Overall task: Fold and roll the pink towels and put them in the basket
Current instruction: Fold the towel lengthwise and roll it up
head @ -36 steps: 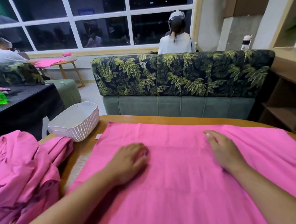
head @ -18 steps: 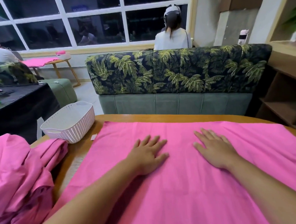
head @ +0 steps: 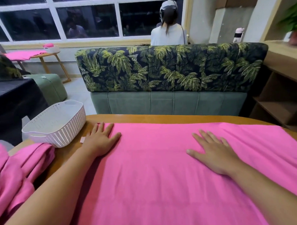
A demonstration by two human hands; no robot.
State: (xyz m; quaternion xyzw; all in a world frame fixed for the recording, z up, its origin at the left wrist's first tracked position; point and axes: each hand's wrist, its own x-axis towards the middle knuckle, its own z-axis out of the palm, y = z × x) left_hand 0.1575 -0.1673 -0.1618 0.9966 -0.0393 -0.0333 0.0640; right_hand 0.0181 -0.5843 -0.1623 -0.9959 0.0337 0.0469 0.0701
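Head view: both hands (head: 101, 141) flat on pink towel (head: 155, 171).

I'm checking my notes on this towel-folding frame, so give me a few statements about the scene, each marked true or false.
1. The left hand and right hand lie flat, fingers straight, on the spread towel. True.
2. The basket holds a rolled towel. False: no towel shows inside it.
3. The basket stands to the right of the towel. False: it stands at the table's far left corner.
4. A pink pile lies left of the left arm. True.
5. The towel under the hands is already rolled. False: it lies spread out flat on the table.
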